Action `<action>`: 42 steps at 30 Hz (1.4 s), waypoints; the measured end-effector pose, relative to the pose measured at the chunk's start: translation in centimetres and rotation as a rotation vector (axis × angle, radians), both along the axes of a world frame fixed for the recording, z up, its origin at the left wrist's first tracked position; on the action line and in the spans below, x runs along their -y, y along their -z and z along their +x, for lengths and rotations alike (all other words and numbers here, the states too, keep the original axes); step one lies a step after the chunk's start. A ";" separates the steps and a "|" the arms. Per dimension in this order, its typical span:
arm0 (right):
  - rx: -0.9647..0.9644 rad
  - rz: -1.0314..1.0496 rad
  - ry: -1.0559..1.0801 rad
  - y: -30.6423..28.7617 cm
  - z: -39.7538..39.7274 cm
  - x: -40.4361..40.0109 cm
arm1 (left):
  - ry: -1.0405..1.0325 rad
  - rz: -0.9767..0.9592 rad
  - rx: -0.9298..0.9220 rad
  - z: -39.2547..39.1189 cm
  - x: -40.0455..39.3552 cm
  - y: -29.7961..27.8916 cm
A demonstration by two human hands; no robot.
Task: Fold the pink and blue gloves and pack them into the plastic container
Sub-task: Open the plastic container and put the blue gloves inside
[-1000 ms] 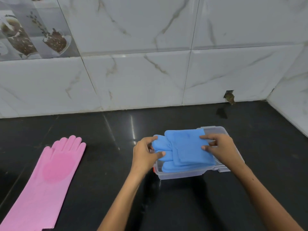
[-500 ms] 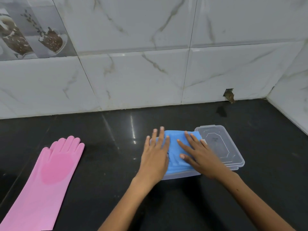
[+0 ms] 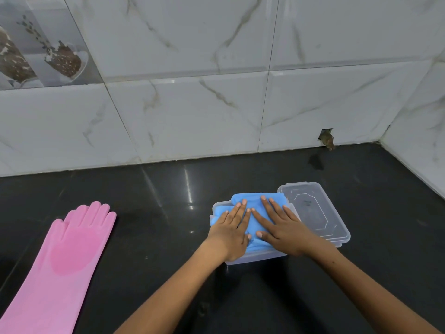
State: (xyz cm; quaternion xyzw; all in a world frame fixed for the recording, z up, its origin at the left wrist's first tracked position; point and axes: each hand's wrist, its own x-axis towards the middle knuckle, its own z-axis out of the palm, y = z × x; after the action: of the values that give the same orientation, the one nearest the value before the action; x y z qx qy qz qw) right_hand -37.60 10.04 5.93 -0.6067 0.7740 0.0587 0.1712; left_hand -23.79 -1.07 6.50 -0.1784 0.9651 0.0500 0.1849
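Note:
The folded blue glove (image 3: 254, 203) lies in the clear plastic container (image 3: 255, 258) on the black counter. My left hand (image 3: 232, 231) presses flat on the glove's left part, fingers straight. My right hand (image 3: 280, 226) presses flat on its right part, fingers spread. Both palms hide most of the glove. The pink glove (image 3: 65, 256) lies unfolded and flat at the far left, fingers pointing toward the wall, its cuff running off the bottom left edge.
The container's clear lid (image 3: 313, 210) lies flat just right of the container, touching it. A white marble-tiled wall (image 3: 216, 104) stands behind the counter and turns forward at the right corner. A small hole (image 3: 326, 137) shows in the wall's base.
One second ago both hands pinched the blue glove above the container. They have lowered it in and flattened onto it, and the lid to the right has come into sight.

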 end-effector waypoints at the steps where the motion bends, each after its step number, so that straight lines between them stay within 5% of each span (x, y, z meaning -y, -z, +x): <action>1: -0.001 0.011 -0.005 0.1 0.0 0.1 | 0.000 -0.003 0.030 -0.2 0.0 0.1; 19: -0.079 0.446 -0.043 1.4 -1.1 3.8 | -0.021 0.151 0.399 -3.8 1.7 1.0; 26: -0.055 0.546 -0.068 3.0 -1.6 5.1 | -0.025 0.122 0.384 -4.0 1.4 2.3; 34: -0.046 0.407 -0.059 0.1 -1.6 4.3 | 0.048 0.051 0.314 -3.9 1.6 0.7; 38: -0.285 0.179 -0.097 -1.8 -2.7 3.1 | 0.062 -0.052 0.124 -3.4 1.8 -0.2; 42: -0.406 0.178 -0.110 -1.3 -2.7 3.0 | 0.016 0.009 0.213 -3.0 2.0 0.5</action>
State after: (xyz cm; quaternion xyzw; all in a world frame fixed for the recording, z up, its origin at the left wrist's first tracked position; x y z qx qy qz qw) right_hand -40.31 7.08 7.23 -0.6064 0.7500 0.2569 0.0610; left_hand -26.79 -3.03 6.01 -0.1739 0.9412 0.0337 0.2877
